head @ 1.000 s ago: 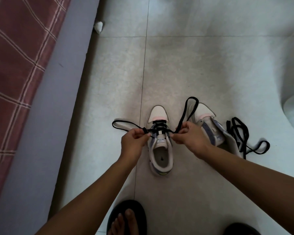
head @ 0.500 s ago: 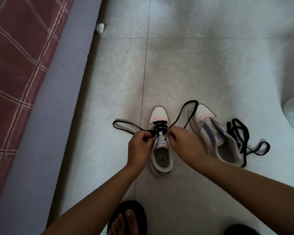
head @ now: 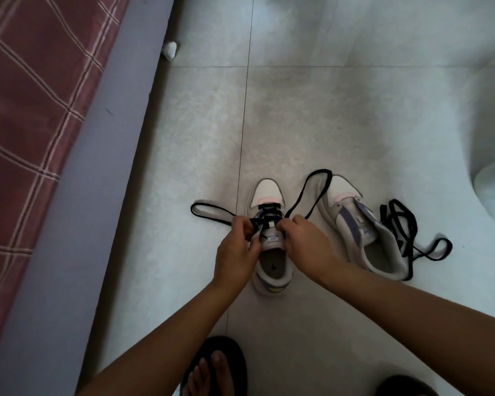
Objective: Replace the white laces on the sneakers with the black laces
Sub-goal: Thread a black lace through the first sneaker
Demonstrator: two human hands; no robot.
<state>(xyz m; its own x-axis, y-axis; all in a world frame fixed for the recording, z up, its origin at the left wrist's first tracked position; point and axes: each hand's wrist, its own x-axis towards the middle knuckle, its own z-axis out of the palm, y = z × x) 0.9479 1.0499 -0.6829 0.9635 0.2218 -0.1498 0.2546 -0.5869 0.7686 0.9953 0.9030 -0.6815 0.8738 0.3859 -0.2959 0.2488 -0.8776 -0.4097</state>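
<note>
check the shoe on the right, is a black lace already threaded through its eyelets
No, the right shoe has bare eyelets; a loose black lace lies in a heap on the floor beside it.

The floor (head: 340,115) is pale grey tile, faintly speckled, crossed by thin dark grout lines. Along the left runs a bed with a dull lavender-grey side panel (head: 77,224), and over it a maroon cover (head: 26,95) checked with thin cream stripes. The nearer low-top sneaker (head: 270,252) is off-white with a pink band behind the toe, a purple-blue patch at the side and a dash of yellow-green at the heel; a flat black lace (head: 266,217) crosses its front. The second sneaker (head: 355,224) repeats the off-white, pink and purple-blue, with a grey lining. A loose black lace (head: 403,224) lies beside it. A small white crumpled scrap (head: 169,50) sits by the bed. A black flip-flop sandal (head: 229,355) shows below.
</note>
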